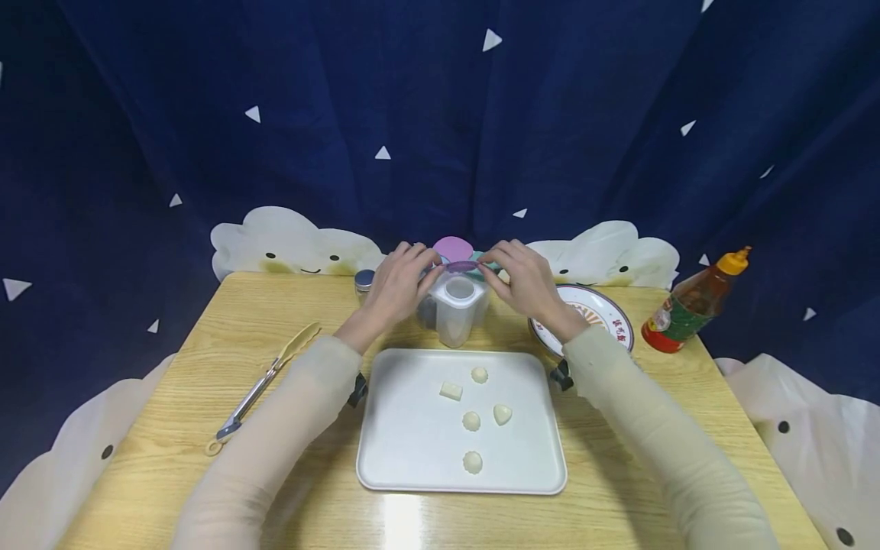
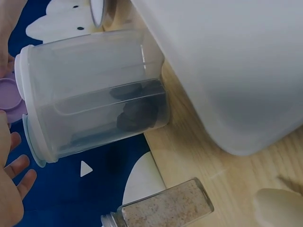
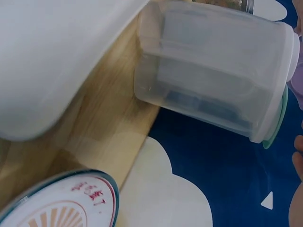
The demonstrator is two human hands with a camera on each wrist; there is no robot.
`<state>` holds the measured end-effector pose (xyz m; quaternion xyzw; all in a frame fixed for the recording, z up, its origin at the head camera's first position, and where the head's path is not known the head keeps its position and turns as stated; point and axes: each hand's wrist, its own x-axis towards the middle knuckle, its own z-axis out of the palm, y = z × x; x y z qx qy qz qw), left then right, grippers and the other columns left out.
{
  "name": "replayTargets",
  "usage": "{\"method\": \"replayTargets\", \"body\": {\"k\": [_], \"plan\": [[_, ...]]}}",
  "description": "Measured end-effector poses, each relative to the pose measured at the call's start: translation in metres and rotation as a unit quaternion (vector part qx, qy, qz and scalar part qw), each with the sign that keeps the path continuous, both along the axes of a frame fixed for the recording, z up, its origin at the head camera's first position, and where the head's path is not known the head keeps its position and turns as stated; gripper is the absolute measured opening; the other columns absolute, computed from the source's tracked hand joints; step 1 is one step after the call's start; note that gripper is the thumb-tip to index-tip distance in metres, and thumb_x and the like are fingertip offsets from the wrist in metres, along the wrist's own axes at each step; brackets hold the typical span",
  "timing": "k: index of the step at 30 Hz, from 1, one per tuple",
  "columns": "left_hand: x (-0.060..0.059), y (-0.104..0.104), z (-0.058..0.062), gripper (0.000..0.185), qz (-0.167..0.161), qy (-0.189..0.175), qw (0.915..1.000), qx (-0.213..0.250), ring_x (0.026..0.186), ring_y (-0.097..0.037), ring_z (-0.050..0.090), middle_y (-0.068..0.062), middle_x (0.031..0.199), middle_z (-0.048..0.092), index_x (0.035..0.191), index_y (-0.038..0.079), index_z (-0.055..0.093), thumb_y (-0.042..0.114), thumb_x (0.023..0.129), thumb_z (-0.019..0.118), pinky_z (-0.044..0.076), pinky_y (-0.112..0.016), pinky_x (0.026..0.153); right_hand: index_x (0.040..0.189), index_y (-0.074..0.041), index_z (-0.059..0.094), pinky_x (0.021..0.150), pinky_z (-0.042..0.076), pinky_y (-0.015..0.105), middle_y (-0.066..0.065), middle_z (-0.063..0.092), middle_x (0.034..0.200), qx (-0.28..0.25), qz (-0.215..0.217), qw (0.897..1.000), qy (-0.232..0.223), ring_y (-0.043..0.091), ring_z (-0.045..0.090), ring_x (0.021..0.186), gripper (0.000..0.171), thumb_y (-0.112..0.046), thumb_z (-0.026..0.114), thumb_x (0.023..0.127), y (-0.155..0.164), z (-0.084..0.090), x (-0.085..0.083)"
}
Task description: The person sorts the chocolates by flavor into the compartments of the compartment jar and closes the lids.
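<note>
Both hands meet at the clear container point(image 1: 457, 305) beyond the white tray point(image 1: 412, 443). The left hand point(image 1: 397, 284) and right hand point(image 1: 524, 281) pinch its purple lid point(image 1: 462, 266) with curled fingers.

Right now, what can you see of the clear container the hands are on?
The container is translucent plastic, squarish with rounded corners, standing upright on the table just behind the tray. Its top carries purple and teal lid flaps; one purple flap stands open. The left hand and right hand hold the top rim from either side. The left wrist view shows inner dividers and dark pieces in one compartment.
</note>
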<state>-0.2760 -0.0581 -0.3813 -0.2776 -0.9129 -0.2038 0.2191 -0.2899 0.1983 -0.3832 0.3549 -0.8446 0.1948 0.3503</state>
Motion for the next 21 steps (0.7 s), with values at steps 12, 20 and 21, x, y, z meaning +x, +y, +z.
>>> {"method": "replayTargets", "body": {"k": [12, 20, 21], "plan": [[0.007, -0.009, 0.008, 0.031, 0.03, -0.017, 0.9993, 0.014, 0.098, -0.029, 0.06, -0.008, 0.11, 0.072, 0.116, 0.011, 0.068, 0.04, 0.107, 0.061, 0.051, -0.042, 0.086, 0.101, -0.011, 0.076, 0.076, 0.053, 0.041, 0.005, 0.074, 0.095, 0.038, -0.015, 0.999, 0.029, 0.028, 0.064, 0.086, 0.014, -0.023, 0.072, 0.098, 0.003, 0.007, -0.004], [0.043, -0.059, 0.003, 0.041, 0.073, -0.049, 0.9961, 0.001, 0.109, -0.033, 0.061, -0.011, 0.114, 0.069, 0.121, 0.007, 0.066, 0.044, 0.104, 0.064, 0.052, -0.045, 0.09, 0.101, -0.012, 0.076, 0.076, 0.053, 0.04, 0.003, 0.073, 0.095, 0.046, -0.022, 0.999, 0.018, 0.026, 0.064, 0.087, 0.012, -0.023, 0.072, 0.098, 0.003, 0.007, -0.004], [0.049, -0.066, 0.002, 0.042, 0.079, -0.052, 0.9955, -0.003, 0.111, -0.034, 0.062, -0.012, 0.116, 0.07, 0.122, 0.007, 0.067, 0.045, 0.104, 0.064, 0.053, -0.046, 0.092, 0.101, -0.012, 0.076, 0.076, 0.053, 0.04, 0.003, 0.073, 0.095, 0.047, -0.023, 0.999, 0.015, 0.026, 0.064, 0.087, 0.012, -0.023, 0.072, 0.098, 0.003, 0.007, -0.003]]}}
